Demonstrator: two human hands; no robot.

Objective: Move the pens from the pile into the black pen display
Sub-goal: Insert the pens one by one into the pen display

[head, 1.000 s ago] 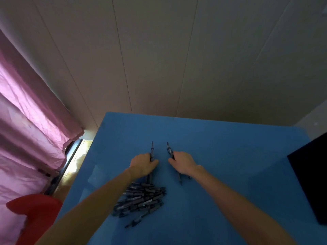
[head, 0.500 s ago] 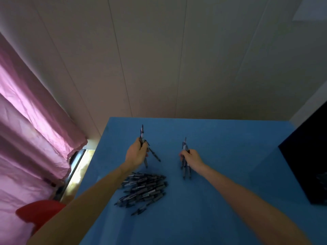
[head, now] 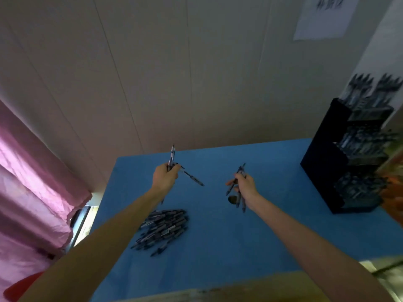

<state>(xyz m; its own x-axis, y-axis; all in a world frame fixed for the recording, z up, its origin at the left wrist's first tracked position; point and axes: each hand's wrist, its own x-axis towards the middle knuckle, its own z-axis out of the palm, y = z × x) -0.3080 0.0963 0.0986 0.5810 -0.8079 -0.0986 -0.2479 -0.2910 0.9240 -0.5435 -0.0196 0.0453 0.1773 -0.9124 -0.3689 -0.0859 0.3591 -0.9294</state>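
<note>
Pile of pens lies near-left on blue tabletop. Left hand grips two pens, raised above the tabletop. Right hand grips several more. Black pen display stands far right, partly stocked.

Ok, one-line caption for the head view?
Left hand and right hand hold pens above the pile; black pen display stands right.

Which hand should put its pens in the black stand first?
Probably the right hand: it already grips pens and is nearer the black pen display at the table's right. The left hand holds pens farther away.
</note>
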